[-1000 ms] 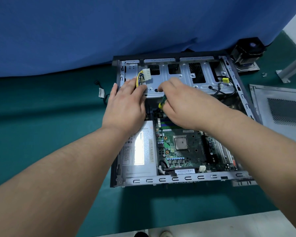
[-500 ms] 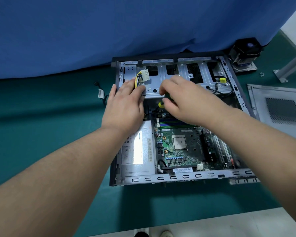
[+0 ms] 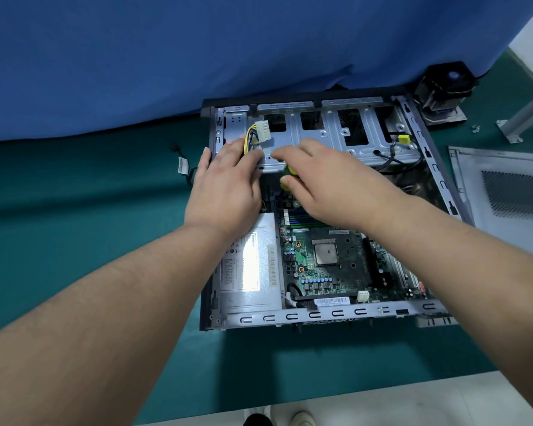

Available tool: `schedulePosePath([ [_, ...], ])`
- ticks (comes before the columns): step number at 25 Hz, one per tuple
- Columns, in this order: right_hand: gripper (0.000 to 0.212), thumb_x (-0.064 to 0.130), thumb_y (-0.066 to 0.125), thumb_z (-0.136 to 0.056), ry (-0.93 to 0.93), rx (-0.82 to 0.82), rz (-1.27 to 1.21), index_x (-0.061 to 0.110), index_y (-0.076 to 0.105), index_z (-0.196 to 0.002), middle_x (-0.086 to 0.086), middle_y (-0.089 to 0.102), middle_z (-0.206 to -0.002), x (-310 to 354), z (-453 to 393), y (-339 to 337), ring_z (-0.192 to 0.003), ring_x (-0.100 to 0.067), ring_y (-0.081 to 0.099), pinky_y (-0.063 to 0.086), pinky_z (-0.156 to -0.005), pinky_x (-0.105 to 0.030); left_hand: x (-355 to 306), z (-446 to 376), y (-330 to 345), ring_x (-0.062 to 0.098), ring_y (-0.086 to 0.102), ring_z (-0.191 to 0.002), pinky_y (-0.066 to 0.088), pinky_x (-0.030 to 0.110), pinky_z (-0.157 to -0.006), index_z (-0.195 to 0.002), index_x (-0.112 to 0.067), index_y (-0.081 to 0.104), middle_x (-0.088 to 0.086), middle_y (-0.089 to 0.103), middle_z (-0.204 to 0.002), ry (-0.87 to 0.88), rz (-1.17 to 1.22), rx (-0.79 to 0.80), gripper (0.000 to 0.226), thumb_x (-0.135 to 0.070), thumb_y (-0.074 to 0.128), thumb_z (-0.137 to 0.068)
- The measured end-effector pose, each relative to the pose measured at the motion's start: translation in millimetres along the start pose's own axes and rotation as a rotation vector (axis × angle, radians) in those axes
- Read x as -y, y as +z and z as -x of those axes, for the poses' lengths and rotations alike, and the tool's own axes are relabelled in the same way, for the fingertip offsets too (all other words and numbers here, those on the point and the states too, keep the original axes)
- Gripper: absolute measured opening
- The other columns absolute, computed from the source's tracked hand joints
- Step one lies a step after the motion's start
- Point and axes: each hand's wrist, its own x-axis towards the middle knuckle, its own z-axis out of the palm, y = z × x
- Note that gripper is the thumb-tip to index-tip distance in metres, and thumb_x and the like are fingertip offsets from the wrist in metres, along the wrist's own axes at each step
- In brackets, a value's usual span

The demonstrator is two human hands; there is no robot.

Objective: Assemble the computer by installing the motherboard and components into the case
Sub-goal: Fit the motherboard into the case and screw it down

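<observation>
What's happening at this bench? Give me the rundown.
A person is working inside an open computer case lying on a green mat. The right hand grips a yellow-and-green screwdriver handle just below the drive cage; its tip is hidden. The left hand rests at the cage's left end, beside a white power connector. The motherboard and power supply already sit in the case. The side panel lies off to the right.
</observation>
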Motion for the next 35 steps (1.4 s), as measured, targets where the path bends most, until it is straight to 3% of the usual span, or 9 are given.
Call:
schedulePosePath([
  [3,0.038,0.047,0.037,-0.107,0.021,-0.065,0.173,0.015,0.048,-0.123,-0.012,0.052,-0.109,4,-3,2,-0.085,-0.039,0.060,0.038,-0.064,-0.039,0,0,0,0.018,0.028,-0.151,0.008,0.047,-0.127,-0.144,-0.025,0.051,0.001,0.041,-0.158,0.002,0.006,-0.004,0.038,-0.027,0.038,-0.108],
  [5,0.034,0.047,0.036,-0.107,0.028,-0.075,0.136,0.014,0.043,-0.112,-0.011,0.049,-0.104,5,-5,3,-0.087,-0.037,0.057,0.029,-0.066,-0.038,0,0,0,0.018,0.029,-0.150,0.008,0.047,-0.127,-0.143,-0.024,0.052,0.001,0.042,-0.157,0.002,0.012,-0.007,0.038,-0.026,0.038,-0.108],
  [10,0.031,0.035,0.040,-0.106,0.010,-0.002,0.044,0.012,0.046,-0.126,-0.014,0.052,-0.118,-2,-3,-1,-0.095,-0.040,0.059,0.045,-0.074,-0.043,0,0,0,0.018,0.030,-0.149,0.008,0.046,-0.127,-0.143,-0.025,0.053,0.000,0.042,-0.157,0.002,0.012,-0.012,0.037,-0.027,0.039,-0.108],
  [15,0.034,0.055,0.032,-0.105,0.091,-0.014,0.103,0.021,0.032,-0.103,-0.005,0.052,-0.092,-2,-3,1,-0.078,-0.035,0.052,0.040,-0.064,-0.041,1,0,1,0.017,0.029,-0.150,0.009,0.048,-0.127,-0.142,-0.025,0.053,0.000,0.042,-0.158,0.004,0.013,-0.012,0.038,-0.028,0.038,-0.108],
  [19,0.030,0.035,0.037,-0.101,0.049,0.069,-0.005,0.016,0.042,-0.124,-0.011,0.052,-0.125,-4,-5,-6,-0.093,-0.034,0.054,0.048,-0.077,-0.044,1,0,2,0.017,0.029,-0.150,0.009,0.048,-0.127,-0.142,-0.025,0.053,0.000,0.043,-0.157,0.005,0.008,-0.015,0.038,-0.028,0.037,-0.108],
  [21,0.029,0.035,0.038,-0.103,-0.001,0.053,0.009,0.017,0.043,-0.125,-0.010,0.054,-0.123,-3,-5,-8,-0.097,-0.036,0.058,0.051,-0.079,-0.046,1,0,2,0.018,0.030,-0.149,0.009,0.048,-0.127,-0.142,-0.024,0.053,0.000,0.044,-0.156,0.010,0.013,-0.021,0.037,-0.027,0.038,-0.108],
  [26,0.035,0.055,0.034,-0.105,0.111,-0.039,0.177,0.021,0.029,-0.099,-0.003,0.038,-0.074,5,-7,-1,-0.074,-0.033,0.043,0.030,-0.059,-0.038,2,0,2,0.018,0.031,-0.149,0.009,0.049,-0.127,-0.141,-0.024,0.054,0.000,0.044,-0.156,0.009,0.014,-0.021,0.036,-0.027,0.038,-0.108],
  [32,0.026,0.045,0.032,-0.102,0.047,-0.058,0.192,0.020,0.028,-0.106,-0.002,0.051,-0.100,3,-3,-3,-0.073,-0.029,0.044,0.016,-0.053,-0.033,2,0,3,0.018,0.031,-0.149,0.009,0.049,-0.127,-0.140,-0.024,0.054,0.001,0.045,-0.155,0.010,0.018,-0.027,0.036,-0.026,0.039,-0.107],
  [35,0.034,0.052,0.030,-0.105,0.087,-0.102,0.268,0.019,0.026,-0.098,-0.006,0.057,-0.084,3,0,1,-0.070,-0.033,0.053,0.015,-0.051,-0.033,3,-1,3,0.019,0.031,-0.149,0.010,0.050,-0.126,-0.141,-0.024,0.054,0.002,0.044,-0.156,0.010,0.015,-0.027,0.037,-0.026,0.039,-0.107],
])
